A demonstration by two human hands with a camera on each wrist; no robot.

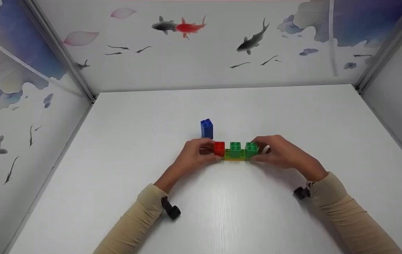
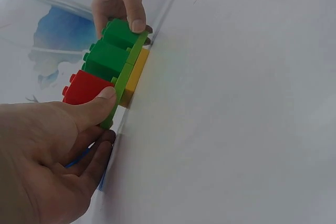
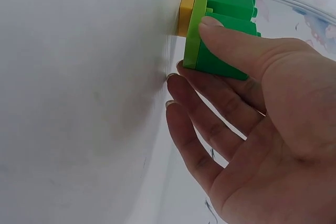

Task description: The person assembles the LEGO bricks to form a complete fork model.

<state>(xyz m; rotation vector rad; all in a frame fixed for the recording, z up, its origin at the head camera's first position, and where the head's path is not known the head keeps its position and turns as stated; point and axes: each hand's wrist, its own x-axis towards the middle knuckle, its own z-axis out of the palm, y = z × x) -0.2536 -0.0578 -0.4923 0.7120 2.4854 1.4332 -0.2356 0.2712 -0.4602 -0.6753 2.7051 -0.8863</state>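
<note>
Both hands on the brick row, one at each end!

The brick row [image 1: 236,151] sits on the white bench [image 1: 222,211] right between the two hands: a red brick [image 1: 219,148] at the left end, two green bricks [image 1: 235,147] beside it, all on a light-green plate [image 2: 126,77] over a yellow brick [image 2: 135,74] (best seen from the wrist views). The left hand [image 1: 193,155] pinches the red end, thumb on the near side. The right hand [image 1: 278,151] grips the green end, thumb over the top brick, fingers curled under. Just beyond the left hand's fingertips, a blue brick [image 1: 207,128] stands upright, apart from the row.
</note>
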